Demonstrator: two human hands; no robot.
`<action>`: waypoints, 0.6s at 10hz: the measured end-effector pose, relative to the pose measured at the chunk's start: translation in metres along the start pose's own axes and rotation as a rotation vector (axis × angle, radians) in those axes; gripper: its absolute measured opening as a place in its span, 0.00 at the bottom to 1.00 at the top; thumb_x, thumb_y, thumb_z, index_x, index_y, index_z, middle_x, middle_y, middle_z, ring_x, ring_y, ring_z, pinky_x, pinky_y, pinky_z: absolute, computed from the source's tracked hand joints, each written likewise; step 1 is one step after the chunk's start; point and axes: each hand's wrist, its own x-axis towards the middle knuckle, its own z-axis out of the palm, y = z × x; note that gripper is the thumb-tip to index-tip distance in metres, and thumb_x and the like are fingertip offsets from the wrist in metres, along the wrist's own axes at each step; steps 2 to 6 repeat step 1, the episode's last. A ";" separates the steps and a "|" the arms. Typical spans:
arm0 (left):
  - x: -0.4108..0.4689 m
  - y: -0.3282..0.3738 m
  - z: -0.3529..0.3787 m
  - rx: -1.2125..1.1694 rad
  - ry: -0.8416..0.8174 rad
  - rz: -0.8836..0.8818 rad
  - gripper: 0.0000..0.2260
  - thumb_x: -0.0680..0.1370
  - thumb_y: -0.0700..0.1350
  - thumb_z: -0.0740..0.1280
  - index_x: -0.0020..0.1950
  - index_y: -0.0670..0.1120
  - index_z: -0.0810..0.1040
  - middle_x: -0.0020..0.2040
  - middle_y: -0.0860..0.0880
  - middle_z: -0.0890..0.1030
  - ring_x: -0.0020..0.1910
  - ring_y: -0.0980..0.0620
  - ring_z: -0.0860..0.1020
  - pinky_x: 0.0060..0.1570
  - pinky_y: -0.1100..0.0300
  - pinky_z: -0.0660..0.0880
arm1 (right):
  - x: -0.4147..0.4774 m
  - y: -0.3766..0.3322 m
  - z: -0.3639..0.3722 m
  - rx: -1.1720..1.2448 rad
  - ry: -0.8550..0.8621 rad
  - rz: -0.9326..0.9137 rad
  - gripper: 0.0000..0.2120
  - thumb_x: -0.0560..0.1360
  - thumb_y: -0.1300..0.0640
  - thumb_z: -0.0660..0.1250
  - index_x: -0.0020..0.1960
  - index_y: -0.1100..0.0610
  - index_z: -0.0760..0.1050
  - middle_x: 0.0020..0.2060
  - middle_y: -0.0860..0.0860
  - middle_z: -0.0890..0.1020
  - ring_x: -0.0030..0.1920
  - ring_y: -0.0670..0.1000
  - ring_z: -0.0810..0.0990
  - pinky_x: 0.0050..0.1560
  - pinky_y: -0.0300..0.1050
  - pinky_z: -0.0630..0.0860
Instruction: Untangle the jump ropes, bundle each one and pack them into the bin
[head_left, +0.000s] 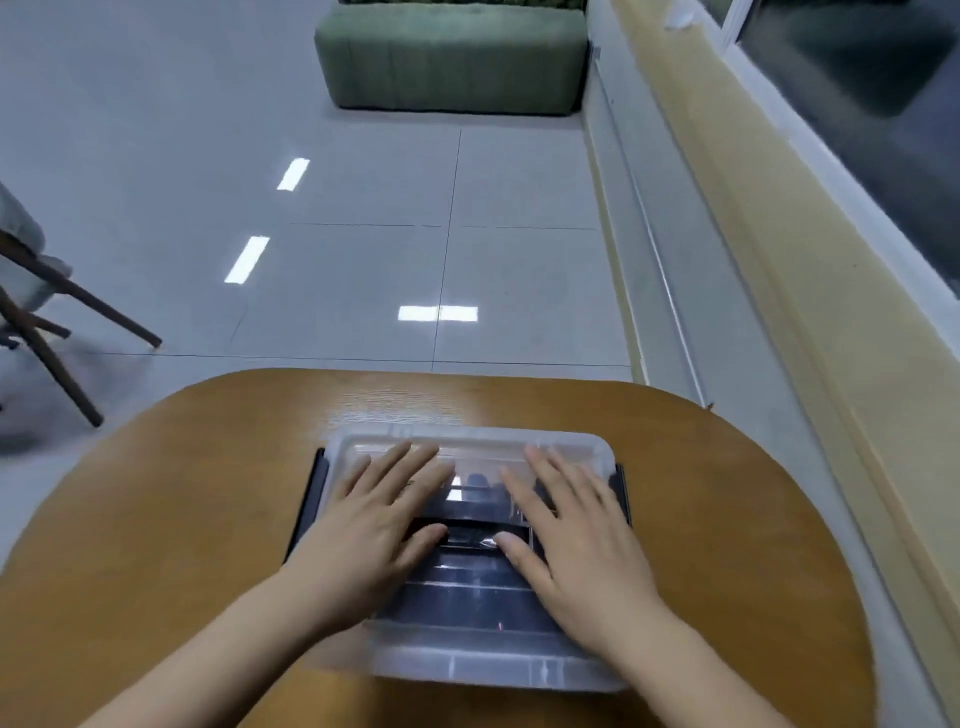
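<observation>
Left hand (363, 525), right hand (576, 540) flat on bin lid (467, 441)

Two hands (374, 525) (576, 535), one bin (493, 670), one table (156, 519), one sofa (452, 62), one chair (47, 291).

clear glossy plastic bin lid (470, 441); smooth wood-grain table (156, 519); glossy floor tiles (363, 208)

We note even overhead light, white glare bars on the floor (363, 260), sheen on the table (395, 410), slight blur, edges bowed.
</observation>
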 end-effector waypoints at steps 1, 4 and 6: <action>-0.006 0.013 -0.045 -0.011 -0.114 -0.029 0.32 0.84 0.70 0.49 0.86 0.62 0.47 0.86 0.60 0.44 0.85 0.56 0.41 0.83 0.54 0.41 | -0.006 -0.003 -0.036 0.071 -0.111 0.049 0.35 0.86 0.31 0.47 0.87 0.41 0.41 0.87 0.46 0.40 0.86 0.50 0.38 0.83 0.50 0.37; -0.006 0.013 -0.045 -0.011 -0.114 -0.029 0.32 0.84 0.70 0.49 0.86 0.62 0.47 0.86 0.60 0.44 0.85 0.56 0.41 0.83 0.54 0.41 | -0.006 -0.003 -0.036 0.071 -0.111 0.049 0.35 0.86 0.31 0.47 0.87 0.41 0.41 0.87 0.46 0.40 0.86 0.50 0.38 0.83 0.50 0.37; -0.006 0.013 -0.045 -0.011 -0.114 -0.029 0.32 0.84 0.70 0.49 0.86 0.62 0.47 0.86 0.60 0.44 0.85 0.56 0.41 0.83 0.54 0.41 | -0.006 -0.003 -0.036 0.071 -0.111 0.049 0.35 0.86 0.31 0.47 0.87 0.41 0.41 0.87 0.46 0.40 0.86 0.50 0.38 0.83 0.50 0.37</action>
